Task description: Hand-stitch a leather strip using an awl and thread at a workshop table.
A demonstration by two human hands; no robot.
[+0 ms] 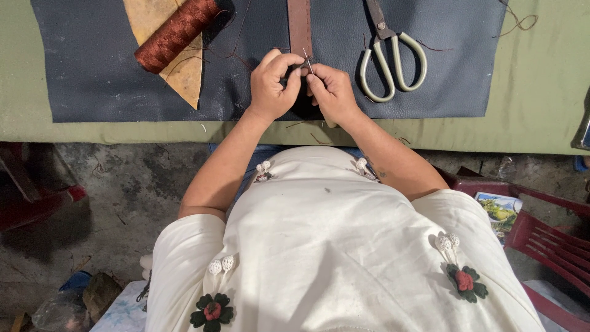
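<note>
My left hand (273,83) and my right hand (332,92) meet at the near end of a brown leather strap (300,24) lying on a dark blue leather sheet (98,67). Both hands pinch the strap's end between fingertips. A thin needle (307,61) sticks up between the two hands, held by my right fingers. Dark brown thread trails from the work across the sheet toward a spool of reddish-brown thread (175,34) at the upper left.
Large scissors (390,58) with pale green handles lie right of my hands. A tan leather scrap (166,49) sits under the spool. The green-covered table (547,92) ends just before my body. A red plastic chair (547,240) stands at right, above a concrete floor.
</note>
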